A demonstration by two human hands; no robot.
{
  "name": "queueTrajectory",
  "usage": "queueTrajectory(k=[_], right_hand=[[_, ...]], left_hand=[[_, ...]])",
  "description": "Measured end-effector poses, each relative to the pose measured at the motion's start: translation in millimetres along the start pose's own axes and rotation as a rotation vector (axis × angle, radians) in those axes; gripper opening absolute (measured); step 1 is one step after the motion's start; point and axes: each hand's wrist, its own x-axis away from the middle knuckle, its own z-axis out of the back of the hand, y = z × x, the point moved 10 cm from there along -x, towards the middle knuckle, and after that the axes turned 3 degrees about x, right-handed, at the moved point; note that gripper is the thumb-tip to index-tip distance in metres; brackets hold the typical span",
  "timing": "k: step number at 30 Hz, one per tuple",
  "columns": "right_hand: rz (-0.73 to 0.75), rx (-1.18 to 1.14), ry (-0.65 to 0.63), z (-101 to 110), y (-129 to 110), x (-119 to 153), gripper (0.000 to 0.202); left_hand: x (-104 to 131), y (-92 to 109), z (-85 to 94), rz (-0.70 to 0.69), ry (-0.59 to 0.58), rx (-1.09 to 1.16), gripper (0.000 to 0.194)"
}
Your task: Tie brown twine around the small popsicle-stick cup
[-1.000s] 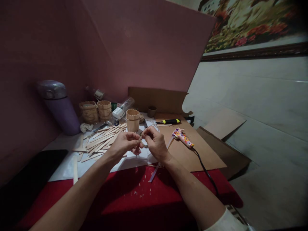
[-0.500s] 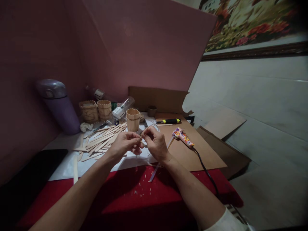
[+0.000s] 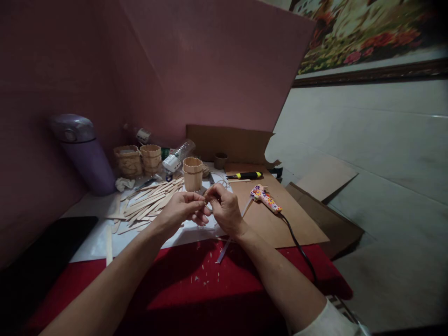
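My left hand (image 3: 185,206) and my right hand (image 3: 224,205) meet in front of me, fingertips pinched close together. Between them is a thin length of tan twine (image 3: 221,180), which loops out behind the right hand; its pinched part is mostly hidden by the fingers. Just beyond my hands a small cup of wooden sticks (image 3: 192,175) stands upright. Loose craft sticks (image 3: 152,204) are piled to the left of my left hand. A hot glue gun (image 3: 265,198) with a flowered pattern lies to the right, a clear glue stick (image 3: 224,250) trailing from it past my right wrist.
A purple bottle (image 3: 86,156) stands at the left. Two stick-covered cups (image 3: 151,160) and a clear plastic bottle (image 3: 179,156) are at the back. A yellow-black utility knife (image 3: 249,176) lies on the cardboard (image 3: 290,228). The glue gun's black cord (image 3: 297,242) hangs over the red cloth's edge.
Both hands stay pinched together in nearly the same place. The twine loop beside the right hand has shifted and changed shape. The whole view has moved very slightly.
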Motion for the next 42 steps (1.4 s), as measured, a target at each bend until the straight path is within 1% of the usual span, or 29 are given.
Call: queueTrajectory(k=[6, 11, 18, 30, 36, 42], right_hand=[[0.023, 0.014, -0.002, -0.9, -1.1, 0.2, 0.010], [0.027, 0.014, 0.002, -0.9, -2.3, 1.1, 0.011], [0.028, -0.012, 0.037, 2.3, -1.7, 1.3, 0.008], [0.064, -0.024, 0.061, 3.6, -3.2, 1.7, 0.009], [0.067, -0.019, 0.070, 4.9, -4.1, 1.5, 0.010], [0.067, -0.032, 0.075, 5.3, -4.5, 1.6, 0.009]], left_hand=[[-1.1, -1.1, 0.4, 0.014, 0.011, 0.038, 0.019], [-0.4, -1.6, -0.9, 0.024, 0.000, 0.037, 0.018], [-0.6, -2.2, 2.0, 0.028, 0.033, 0.062, 0.019], [-0.8, -1.4, -0.9, 0.019, -0.015, 0.082, 0.019], [-1.6, -1.3, 1.4, 0.011, 0.016, 0.086, 0.018], [-1.2, -0.3, 0.4, 0.007, -0.002, 0.115, 0.017]])
